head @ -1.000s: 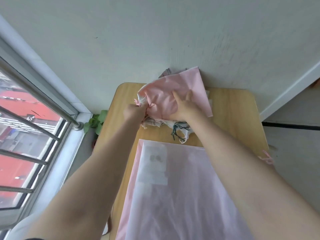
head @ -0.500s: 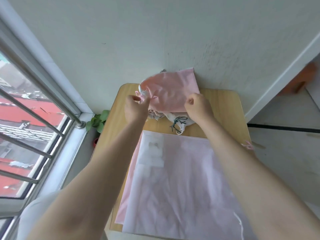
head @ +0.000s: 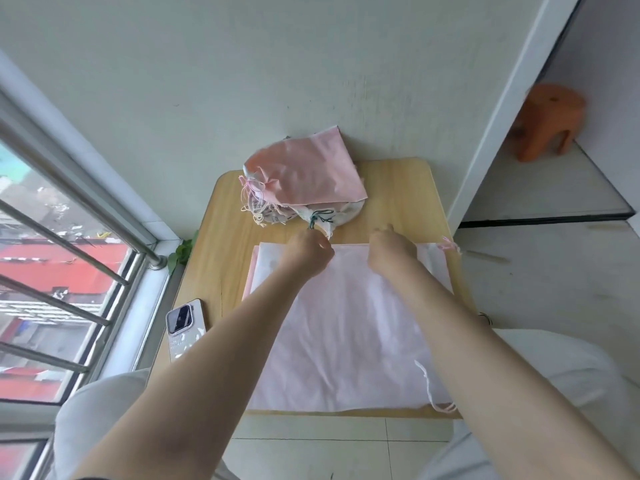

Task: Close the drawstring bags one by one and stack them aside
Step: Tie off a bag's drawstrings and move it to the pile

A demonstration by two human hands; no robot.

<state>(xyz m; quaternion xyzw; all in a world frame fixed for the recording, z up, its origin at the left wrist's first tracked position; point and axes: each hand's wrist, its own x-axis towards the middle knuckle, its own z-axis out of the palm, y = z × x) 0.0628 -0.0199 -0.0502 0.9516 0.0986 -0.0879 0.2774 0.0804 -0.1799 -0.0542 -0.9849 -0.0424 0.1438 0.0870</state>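
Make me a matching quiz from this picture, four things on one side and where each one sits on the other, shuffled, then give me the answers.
Things:
1. pink bag
2. phone
3. orange stool
4. white bag

Places:
A. on the floor beyond the wall corner, far right
B. spread flat on the near part of the table
C. on top of the pile against the wall
D. at the table's left edge, by the window

Pairs: 1-C, 2-D, 3-A, 4-B

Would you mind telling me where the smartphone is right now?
In the head view, the smartphone lies camera side up near the wooden table's left edge, by the window, just left of the person's left forearm.
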